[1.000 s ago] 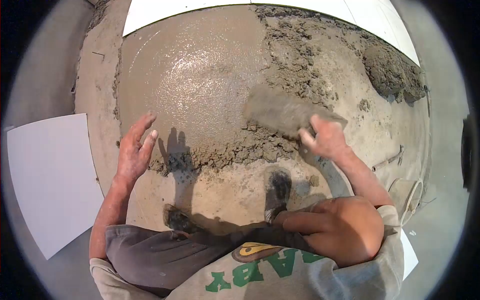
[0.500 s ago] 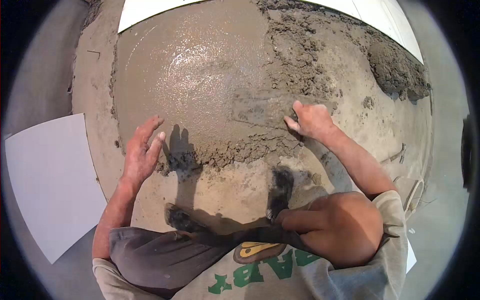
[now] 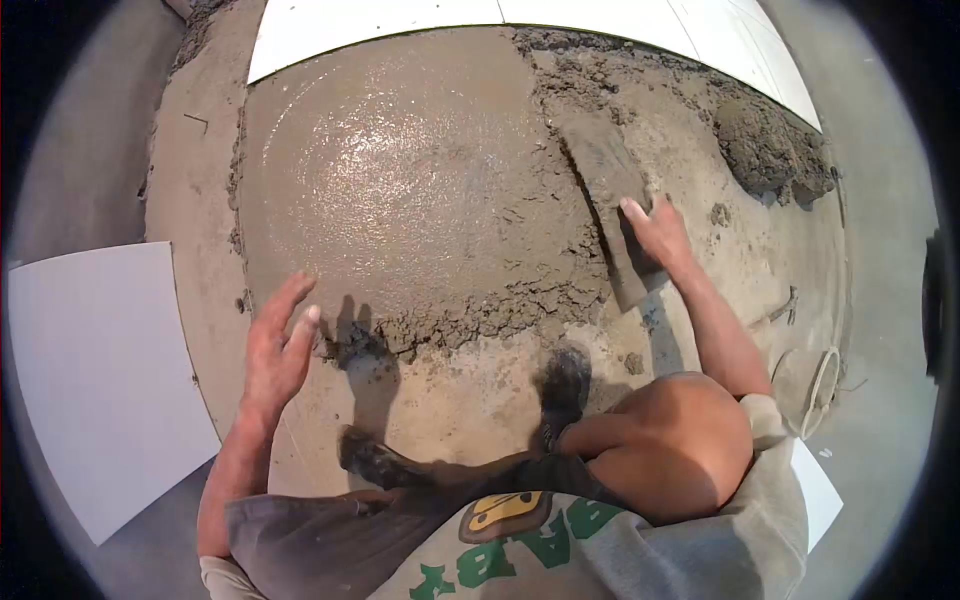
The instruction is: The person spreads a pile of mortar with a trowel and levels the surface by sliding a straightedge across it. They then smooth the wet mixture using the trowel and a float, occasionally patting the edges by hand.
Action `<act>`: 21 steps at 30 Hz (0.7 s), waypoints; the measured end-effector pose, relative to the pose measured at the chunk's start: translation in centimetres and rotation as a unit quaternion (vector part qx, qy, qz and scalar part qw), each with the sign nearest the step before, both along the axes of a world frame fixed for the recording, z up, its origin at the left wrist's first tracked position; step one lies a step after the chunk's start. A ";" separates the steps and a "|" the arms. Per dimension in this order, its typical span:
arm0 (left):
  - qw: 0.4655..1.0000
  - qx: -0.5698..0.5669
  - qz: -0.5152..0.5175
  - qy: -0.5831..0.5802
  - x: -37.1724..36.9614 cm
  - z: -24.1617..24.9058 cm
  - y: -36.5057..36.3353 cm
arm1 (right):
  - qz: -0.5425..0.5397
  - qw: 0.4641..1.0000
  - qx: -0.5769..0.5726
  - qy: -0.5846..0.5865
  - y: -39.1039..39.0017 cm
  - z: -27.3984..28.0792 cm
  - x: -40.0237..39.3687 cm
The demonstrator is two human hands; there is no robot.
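My right hand [image 3: 655,232] grips a mortar-caked trowel [image 3: 608,185] lying flat on the wet mortar bed [image 3: 400,170], blade pointing away toward the rough clumps at the right. My left hand [image 3: 278,345] hovers open, fingers spread, just above the near left edge of the mortar, holding nothing. The left part of the bed is smooth and shiny; the right part is lumpy. I am squatting, with both feet [image 3: 563,385] on the bare screed in front of the mortar.
White tiles [image 3: 400,20] border the far edge. A loose white tile [image 3: 100,380] lies at the left. A mortar heap [image 3: 765,145] sits at the far right. A bucket [image 3: 812,385] stands by my right knee.
My right hand has swung the trowel from the middle of the bed to the right, turning its blade to point away. My left hand stayed open near the mortar's near edge.
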State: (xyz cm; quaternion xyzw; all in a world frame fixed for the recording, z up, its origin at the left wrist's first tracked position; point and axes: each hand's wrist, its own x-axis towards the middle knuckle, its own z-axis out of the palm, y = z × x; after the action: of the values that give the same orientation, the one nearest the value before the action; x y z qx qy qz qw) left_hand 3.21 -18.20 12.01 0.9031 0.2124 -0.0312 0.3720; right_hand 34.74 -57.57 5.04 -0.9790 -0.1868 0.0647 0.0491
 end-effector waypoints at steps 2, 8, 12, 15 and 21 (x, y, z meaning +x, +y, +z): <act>0.996 -0.061 0.066 0.010 -0.6 0.0 0.4 | -0.224 0.898 0.254 0.281 1.2 2.5 -3.1; 0.997 -0.062 0.031 0.015 -0.6 -0.3 1.2 | -0.310 0.805 0.411 0.293 6.2 -0.4 -8.0; 0.995 -0.099 0.027 0.019 -1.6 -1.2 1.6 | -0.281 0.854 0.344 0.270 8.4 -1.8 -6.6; 0.995 -0.090 0.018 0.039 -1.4 -1.1 2.1 | -0.246 0.879 0.292 0.284 10.5 -0.2 -4.8; 0.997 -0.065 -0.007 0.039 -0.8 0.1 2.1 | -0.217 0.878 0.294 0.310 11.7 -0.2 -0.8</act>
State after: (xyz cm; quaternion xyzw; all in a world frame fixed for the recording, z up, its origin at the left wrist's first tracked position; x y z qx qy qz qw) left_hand 2.45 -16.07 12.11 0.8763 0.2180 -0.0831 0.4214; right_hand 33.95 -45.84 4.86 -0.8656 0.0451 0.2946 0.4025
